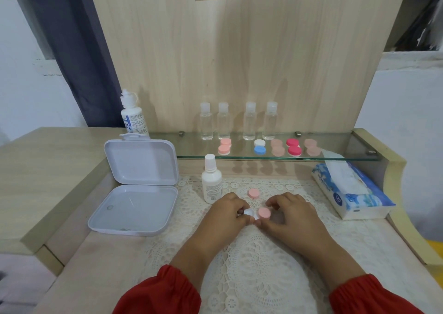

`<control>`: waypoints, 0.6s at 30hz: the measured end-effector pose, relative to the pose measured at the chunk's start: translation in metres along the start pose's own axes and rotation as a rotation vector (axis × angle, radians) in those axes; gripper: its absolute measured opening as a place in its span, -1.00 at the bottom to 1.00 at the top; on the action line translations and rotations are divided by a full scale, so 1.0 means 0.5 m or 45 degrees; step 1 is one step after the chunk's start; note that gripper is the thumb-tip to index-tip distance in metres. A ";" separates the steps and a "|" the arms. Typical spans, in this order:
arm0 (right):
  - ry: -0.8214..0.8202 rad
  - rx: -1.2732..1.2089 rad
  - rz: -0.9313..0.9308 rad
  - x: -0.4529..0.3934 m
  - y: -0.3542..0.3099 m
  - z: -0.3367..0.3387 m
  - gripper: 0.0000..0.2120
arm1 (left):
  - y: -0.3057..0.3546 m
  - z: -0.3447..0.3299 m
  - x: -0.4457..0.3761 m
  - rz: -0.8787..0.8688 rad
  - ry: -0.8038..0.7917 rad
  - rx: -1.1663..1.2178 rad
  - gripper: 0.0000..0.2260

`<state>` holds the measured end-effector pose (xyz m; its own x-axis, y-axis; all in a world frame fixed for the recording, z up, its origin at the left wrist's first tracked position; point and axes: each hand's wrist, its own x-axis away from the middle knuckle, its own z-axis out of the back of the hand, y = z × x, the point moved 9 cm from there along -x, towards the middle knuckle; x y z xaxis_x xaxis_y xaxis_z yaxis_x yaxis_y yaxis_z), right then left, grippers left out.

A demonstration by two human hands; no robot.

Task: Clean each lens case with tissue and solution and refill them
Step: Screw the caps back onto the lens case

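Note:
A white lens case lies on the lace mat between my hands. Its left well is uncovered and its right well carries a pink cap. My left hand pinches the case's left end. My right hand curls around the right end, fingers beside the pink cap. A loose pink cap lies on the mat just behind. A small white solution bottle stands upright left of my hands. The tissue pack lies at the right.
A white hinged box lies open at the left. On the glass shelf stand several clear bottles and several closed lens cases. A larger solution bottle stands at the back left.

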<state>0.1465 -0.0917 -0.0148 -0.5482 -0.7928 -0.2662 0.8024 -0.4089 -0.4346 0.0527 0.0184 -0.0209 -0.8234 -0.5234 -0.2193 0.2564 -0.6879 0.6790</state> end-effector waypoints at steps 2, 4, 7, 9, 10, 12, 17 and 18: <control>-0.008 -0.003 -0.020 -0.003 0.003 0.000 -0.71 | 0.000 0.000 0.001 0.002 -0.002 0.005 -0.83; -0.012 -0.061 -0.009 -0.003 0.002 -0.002 -0.79 | 0.000 0.000 0.001 0.003 -0.006 0.004 -0.83; 0.052 -0.203 -0.025 -0.005 0.006 0.005 -0.87 | 0.000 0.001 0.003 0.005 -0.007 0.008 -0.84; 0.124 -0.263 -0.095 -0.015 0.021 0.015 -0.89 | 0.000 0.001 0.003 0.006 -0.014 0.016 -0.85; 0.137 -0.246 -0.137 -0.023 0.032 0.018 -0.86 | 0.001 0.001 0.003 0.005 -0.018 0.017 -0.85; 0.122 -0.119 -0.199 -0.038 0.052 0.013 -0.77 | 0.001 0.001 0.004 0.009 -0.020 0.019 -0.86; 0.101 0.027 -0.197 -0.055 0.063 -0.005 -0.69 | -0.001 0.001 0.005 0.028 -0.022 0.045 -0.86; 0.105 0.002 -0.195 -0.055 0.063 -0.005 -0.69 | -0.001 0.002 0.005 0.030 -0.025 0.049 -0.86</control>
<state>0.1861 -0.0816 -0.0234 -0.6816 -0.6814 -0.2666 0.7083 -0.5229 -0.4742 0.0503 0.0180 -0.0212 -0.8275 -0.5286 -0.1893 0.2564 -0.6556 0.7102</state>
